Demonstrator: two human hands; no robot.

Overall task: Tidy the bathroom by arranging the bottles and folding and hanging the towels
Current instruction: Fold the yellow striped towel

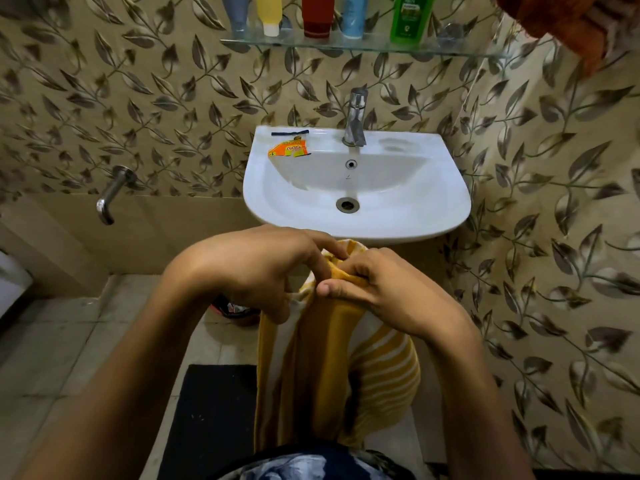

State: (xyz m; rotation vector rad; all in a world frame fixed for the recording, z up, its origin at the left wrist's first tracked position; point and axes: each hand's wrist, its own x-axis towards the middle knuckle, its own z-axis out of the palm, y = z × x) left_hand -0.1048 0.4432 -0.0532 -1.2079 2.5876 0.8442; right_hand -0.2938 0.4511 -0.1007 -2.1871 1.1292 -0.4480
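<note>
Hands: two, bare, forearms converging.
Left hand (256,271) and right hand (377,289) meet fingertip to fingertip, fingers curled, each pinching one shared fold.

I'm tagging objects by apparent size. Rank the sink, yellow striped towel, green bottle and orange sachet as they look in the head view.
1. sink, largest
2. yellow striped towel; near the camera, so unsure against the sink
3. green bottle, top cropped
4. orange sachet, smallest

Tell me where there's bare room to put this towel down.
Sink rim right of the tap is bare; wrappers take the left. The glass shelf is crowded with bottles. Both hands grip the towel.
</note>
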